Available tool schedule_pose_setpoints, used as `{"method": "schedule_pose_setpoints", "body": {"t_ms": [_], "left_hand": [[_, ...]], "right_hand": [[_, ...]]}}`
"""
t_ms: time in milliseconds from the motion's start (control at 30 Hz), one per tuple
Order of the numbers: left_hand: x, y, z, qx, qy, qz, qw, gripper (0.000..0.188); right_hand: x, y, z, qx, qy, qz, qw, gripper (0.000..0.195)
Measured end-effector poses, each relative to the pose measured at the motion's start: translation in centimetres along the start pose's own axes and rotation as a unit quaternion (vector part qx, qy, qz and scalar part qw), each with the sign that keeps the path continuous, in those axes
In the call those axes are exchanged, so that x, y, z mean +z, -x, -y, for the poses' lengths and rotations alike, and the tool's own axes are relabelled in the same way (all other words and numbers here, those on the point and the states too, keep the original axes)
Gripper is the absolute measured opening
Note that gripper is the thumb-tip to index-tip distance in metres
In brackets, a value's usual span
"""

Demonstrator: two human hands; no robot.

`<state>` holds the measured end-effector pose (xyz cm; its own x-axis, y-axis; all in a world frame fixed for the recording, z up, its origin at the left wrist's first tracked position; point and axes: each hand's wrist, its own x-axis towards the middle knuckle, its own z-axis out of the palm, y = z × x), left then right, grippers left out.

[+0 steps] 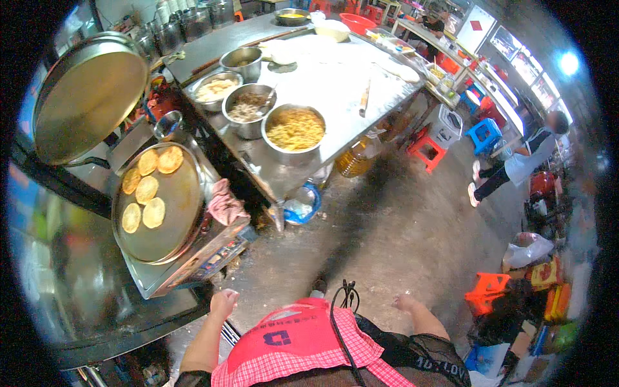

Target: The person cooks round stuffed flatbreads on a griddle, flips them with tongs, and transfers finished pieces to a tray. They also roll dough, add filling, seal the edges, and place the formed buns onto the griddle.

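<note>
My left hand [224, 303] hangs low beside the red apron, near the front of the griddle stand, its fingers curled; whether it holds anything is too small to tell. Over the floor on the other side, my right hand [405, 303] hangs with its fingers partly hidden and blurred. Several browned flatbreads [147, 189] lie on the round griddle [179, 213], whose large lid [89, 104] is raised. A pink cloth [226, 203] rests at the griddle's edge. On the metal worktable stand a bowl of shredded yellow food [295, 130] and a pot of minced filling [245, 107] with a spoon.
The floured worktable [333, 82] bears dough and a rolling pin [364, 98]. Below its near corner is a blue-rimmed container [303, 205]. A red stool [428, 149] and a blue stool [483, 135] stand beyond. Another person [529, 152] is at the right, near stacked goods.
</note>
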<state>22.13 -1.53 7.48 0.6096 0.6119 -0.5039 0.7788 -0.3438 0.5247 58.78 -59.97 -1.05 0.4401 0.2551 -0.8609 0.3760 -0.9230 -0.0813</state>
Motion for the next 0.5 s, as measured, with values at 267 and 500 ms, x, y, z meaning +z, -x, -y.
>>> {"method": "schedule_pose_setpoints", "body": {"t_ms": [267,500], "left_hand": [[1.3,-7.3,-20.2,0.059,0.043,0.093,0.993,0.024],[4.0,-15.6,-32.0,0.274,-0.065,0.060,0.958,0.032]], "right_hand": [[-11.4,-4.4,-6.8,-0.012,-0.116,-0.150,0.982,0.043],[-26.4,-2.0,-0.7,-0.161,-0.486,-0.162,0.844,0.043]]}}
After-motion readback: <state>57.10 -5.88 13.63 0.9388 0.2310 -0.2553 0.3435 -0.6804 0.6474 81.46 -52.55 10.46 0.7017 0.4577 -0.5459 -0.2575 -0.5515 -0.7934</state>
